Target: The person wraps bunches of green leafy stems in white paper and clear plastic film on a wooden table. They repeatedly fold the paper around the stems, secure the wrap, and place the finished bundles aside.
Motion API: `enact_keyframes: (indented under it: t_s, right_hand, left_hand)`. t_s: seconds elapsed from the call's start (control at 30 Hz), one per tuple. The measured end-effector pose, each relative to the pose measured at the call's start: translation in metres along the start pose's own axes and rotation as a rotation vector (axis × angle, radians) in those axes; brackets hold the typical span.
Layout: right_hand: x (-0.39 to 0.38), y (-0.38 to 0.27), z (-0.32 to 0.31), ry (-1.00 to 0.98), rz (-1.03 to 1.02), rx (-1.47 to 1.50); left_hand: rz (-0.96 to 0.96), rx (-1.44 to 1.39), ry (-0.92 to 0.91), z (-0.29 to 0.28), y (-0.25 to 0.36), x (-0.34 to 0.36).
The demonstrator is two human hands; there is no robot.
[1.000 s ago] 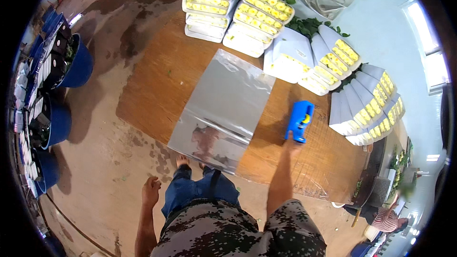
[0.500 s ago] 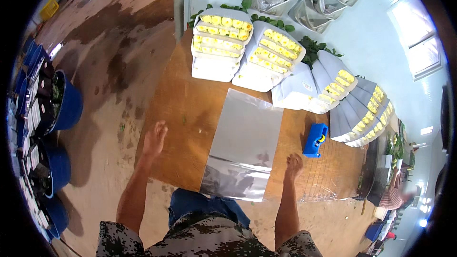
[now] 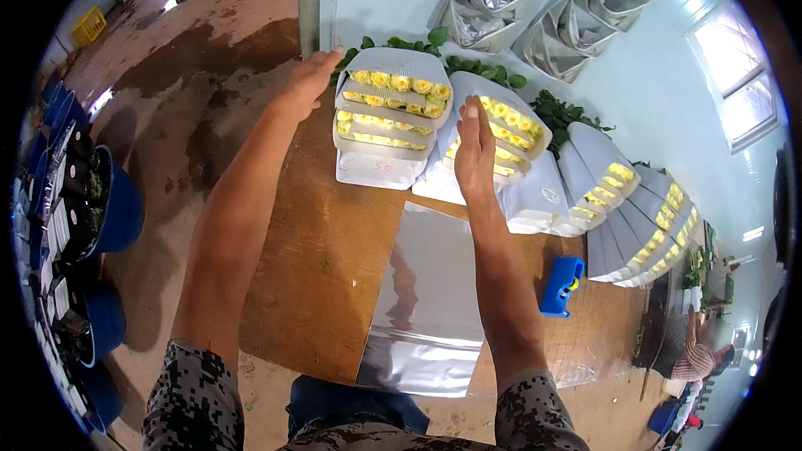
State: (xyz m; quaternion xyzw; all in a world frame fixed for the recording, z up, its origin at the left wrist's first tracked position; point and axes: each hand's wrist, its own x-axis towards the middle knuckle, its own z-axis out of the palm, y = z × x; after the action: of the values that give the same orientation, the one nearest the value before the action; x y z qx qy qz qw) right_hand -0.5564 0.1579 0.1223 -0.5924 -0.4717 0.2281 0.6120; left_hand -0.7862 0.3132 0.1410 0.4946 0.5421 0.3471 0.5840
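Both my arms stretch far over the wooden table to a bundle of yellow roses wrapped in white corrugated card. My left hand is at the bundle's upper left corner, fingers extended, holding nothing. On its right side my right hand stands on edge with straight fingers, in front of a second wrapped rose bundle. Whether either hand touches the card I cannot tell. A clear, shiny plastic sheet lies flat below my arms. Beside my right forearm sits a blue tape dispenser.
More wrapped rose bundles lean along the right of the table. Grey pocket holders hang on the wall. Blue buckets line the floor at left. A person in a striped top is at far right.
Both hands have moved up and forward from the near part of the table to the two sides of the leftmost rose bundle. My view has tilted slightly upward.
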Motion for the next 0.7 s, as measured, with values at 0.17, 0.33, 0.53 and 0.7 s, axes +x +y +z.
enact_keyframes:
  t_s: [0.17, 0.33, 0.53, 0.7]
  right_hand:
    - [0.035, 0.021, 0.034, 0.016, 0.134, -0.095]
    - [0.070, 0.049, 0.042, -0.121, 0.438, 0.342]
    - [0.085, 0.056, 0.049, -0.318, 0.760, 0.634]
    - [0.061, 0.044, 0.049, -0.237, 0.594, 0.510]
  left_hand:
    - [-0.245, -0.180, -0.297, -0.001, -0.027, 0.049]
    - [-0.333, -0.323, -0.364, -0.010, -0.042, 0.041]
    - [-0.286, -0.300, -0.360, -0.009, -0.056, 0.039]
    - [-0.032, -0.457, -0.314, -0.010, -0.069, 0.014]
